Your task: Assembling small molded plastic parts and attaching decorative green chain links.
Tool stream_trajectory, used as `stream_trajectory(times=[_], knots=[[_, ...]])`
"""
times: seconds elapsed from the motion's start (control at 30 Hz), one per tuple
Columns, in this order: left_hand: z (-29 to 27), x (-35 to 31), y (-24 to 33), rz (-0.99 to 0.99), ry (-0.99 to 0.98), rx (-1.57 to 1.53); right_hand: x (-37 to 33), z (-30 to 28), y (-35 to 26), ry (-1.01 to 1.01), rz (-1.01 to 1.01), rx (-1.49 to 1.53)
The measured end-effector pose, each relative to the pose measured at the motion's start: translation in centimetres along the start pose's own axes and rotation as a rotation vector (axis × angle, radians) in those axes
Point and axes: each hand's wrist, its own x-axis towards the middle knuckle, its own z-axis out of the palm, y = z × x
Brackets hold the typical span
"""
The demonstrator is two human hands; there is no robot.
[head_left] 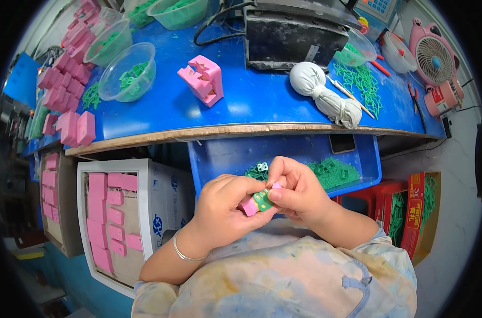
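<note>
My left hand [222, 204] and my right hand [299, 191] meet in front of my body, above the near edge of a blue tray [214, 153]. Between them is a small pink block with a green piece [262, 200] on it, which has yellowish spots. The fingers of my left hand curl round the block from the left. My right thumb and forefinger pinch its right end, where a bit of pink shows. Green bits [333, 172] lie in the tray, along with a small white-and-green piece [262, 166]. The fingers partly cover the block.
A larger pink block [201, 79] stands on the blue table [172, 114]. Clear bowls [128, 72] hold green pieces. A white cloth bundle [326, 94] lies at the right by a pointed stick [352, 96]. Boxes of pink blocks [98, 228] stand left; a pink fan [435, 55] stands far right.
</note>
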Motion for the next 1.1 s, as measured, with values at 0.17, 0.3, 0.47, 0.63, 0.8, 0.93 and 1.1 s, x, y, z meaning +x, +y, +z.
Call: stream_trajectory(times=[0.17,0.3,0.47,0.63,0.8,0.93,1.1], knots=[[-0.2,0.7,0.2,0.068,0.006,0.017,0.0,0.4,-0.7,-0.018,0.055,0.147],[-0.1,0.7,0.1,0.163,0.042,0.012,-0.1,0.5,-1.0,-0.023,0.070,0.152],[-0.5,0.8,-0.6,0.329,0.024,0.143,-0.1,0.7,-1.4,-0.026,-0.083,-0.179],[-0.9,-1.6,-0.6,0.063,0.060,-0.056,0.1,-1.5,-0.3,-0.066,-0.782,-0.758],[-1.1,-2.3,-0.2,-0.378,-0.049,-0.821,0.9,-1.9,-1.4,-0.297,-1.042,-1.456],[-0.8,-2.3,-0.5,-0.309,0.079,-0.622,0.6,-1.5,0.6,-0.145,-0.743,-0.652],[-1.2,-2.1,-0.5,-0.064,-0.033,-0.125,0.3,-0.4,-1.9,-0.146,-0.267,-1.001]])
